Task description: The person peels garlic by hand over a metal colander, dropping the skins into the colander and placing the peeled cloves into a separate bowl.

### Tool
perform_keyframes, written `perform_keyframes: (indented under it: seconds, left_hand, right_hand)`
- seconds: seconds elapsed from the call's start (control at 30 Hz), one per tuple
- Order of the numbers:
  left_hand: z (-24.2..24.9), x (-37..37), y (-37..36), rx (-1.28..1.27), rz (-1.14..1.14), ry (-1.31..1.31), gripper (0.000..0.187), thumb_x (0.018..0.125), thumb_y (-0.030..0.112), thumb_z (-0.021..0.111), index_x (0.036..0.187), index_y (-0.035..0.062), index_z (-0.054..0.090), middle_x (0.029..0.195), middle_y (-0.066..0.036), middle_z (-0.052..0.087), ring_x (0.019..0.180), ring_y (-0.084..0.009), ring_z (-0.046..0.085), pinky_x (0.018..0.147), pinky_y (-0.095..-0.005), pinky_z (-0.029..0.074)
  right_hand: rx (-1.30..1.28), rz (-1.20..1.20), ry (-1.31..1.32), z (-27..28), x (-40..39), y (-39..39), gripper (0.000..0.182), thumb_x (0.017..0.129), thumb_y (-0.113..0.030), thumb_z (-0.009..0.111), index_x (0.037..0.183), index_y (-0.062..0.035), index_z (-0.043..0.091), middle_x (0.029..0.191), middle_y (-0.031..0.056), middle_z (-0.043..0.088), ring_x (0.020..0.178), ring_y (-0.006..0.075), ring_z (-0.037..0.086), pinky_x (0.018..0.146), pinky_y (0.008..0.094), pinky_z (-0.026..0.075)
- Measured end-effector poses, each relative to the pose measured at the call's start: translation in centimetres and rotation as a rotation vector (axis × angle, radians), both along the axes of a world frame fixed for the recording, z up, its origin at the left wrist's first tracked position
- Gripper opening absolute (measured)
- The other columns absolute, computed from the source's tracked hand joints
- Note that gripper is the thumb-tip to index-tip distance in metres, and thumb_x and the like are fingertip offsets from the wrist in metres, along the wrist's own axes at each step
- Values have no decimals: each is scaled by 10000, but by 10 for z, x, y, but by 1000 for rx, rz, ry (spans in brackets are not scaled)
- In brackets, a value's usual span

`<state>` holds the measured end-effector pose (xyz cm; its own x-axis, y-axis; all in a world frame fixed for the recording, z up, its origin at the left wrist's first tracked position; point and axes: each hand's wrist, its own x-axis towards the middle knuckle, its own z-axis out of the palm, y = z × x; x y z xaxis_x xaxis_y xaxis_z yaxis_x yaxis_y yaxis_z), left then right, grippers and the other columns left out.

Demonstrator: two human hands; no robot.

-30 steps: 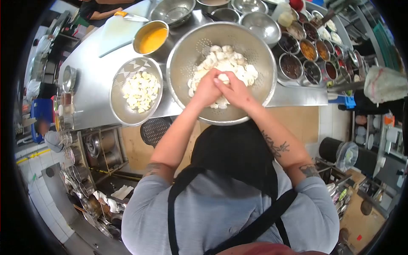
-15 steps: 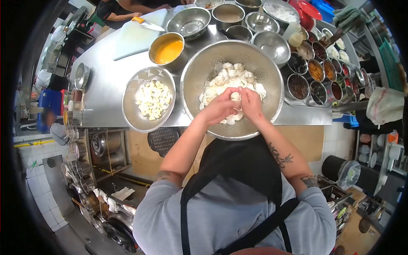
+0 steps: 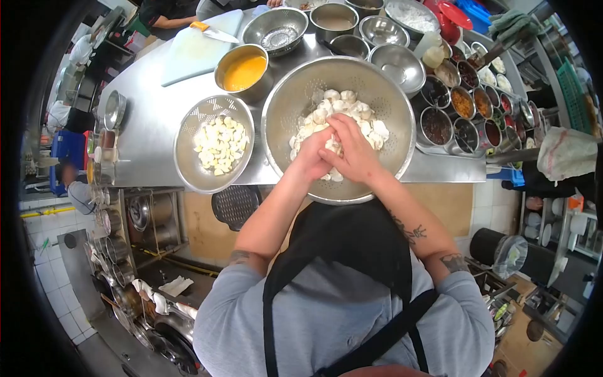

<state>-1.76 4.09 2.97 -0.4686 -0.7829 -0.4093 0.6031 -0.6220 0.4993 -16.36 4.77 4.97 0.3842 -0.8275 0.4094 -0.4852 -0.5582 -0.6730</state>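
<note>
A large steel colander holds a pile of garlic bulbs with white papery skins. Over that pile my left hand and my right hand are pressed together, right fingers lying across the left. Between the palms a bit of a garlic bulb shows; most of it is hidden. To the left, a smaller colander contains peeled, pale yellow garlic cloves.
Behind the colanders stand a pot of orange liquid, a steel bowl and a white cutting board with an orange-handled knife. Several seasoning containers crowd the right side. A co-worker's arm shows at the far edge.
My hands have gone from holding the garlic bulb with my fingertips to pressing together around it, palms closed. The view has shifted slightly.
</note>
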Motion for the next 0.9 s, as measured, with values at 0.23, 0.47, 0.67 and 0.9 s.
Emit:
perform_keyframes:
  seconds: [0.23,0.47,0.67,0.9]
  left_hand:
    - [-14,7,-5,105,29,239,394,1041,408,365,1180,86,546,1108,-80,593,1024,-204,609,835,-349,527]
    - [9,-9,8,0,188,-374,526,1038,530,284,1183,93,538,1136,-82,580,1007,-186,610,725,-332,532]
    - [-35,-2,5,-145,160,-329,517,1033,545,290,1084,108,561,920,-52,601,720,-145,577,523,-236,456]
    - [-5,0,-3,204,165,-102,457,1024,499,322,1042,126,585,810,-14,611,576,-107,530,428,-215,320]
  right_hand:
    - [36,129,-28,-6,0,-6,529,883,-300,663,1313,-24,525,1253,177,548,1128,363,571,940,408,486]
    - [43,13,-33,-12,7,-5,226,924,-136,584,1112,-35,659,1094,122,649,931,306,648,755,373,530]
    - [340,-155,-273,-33,2,-4,253,917,-160,611,1137,-36,625,945,104,615,786,279,635,662,374,513]
    - [60,-83,-98,-10,11,9,435,869,-332,691,1197,-55,616,939,88,581,686,268,615,640,356,511]
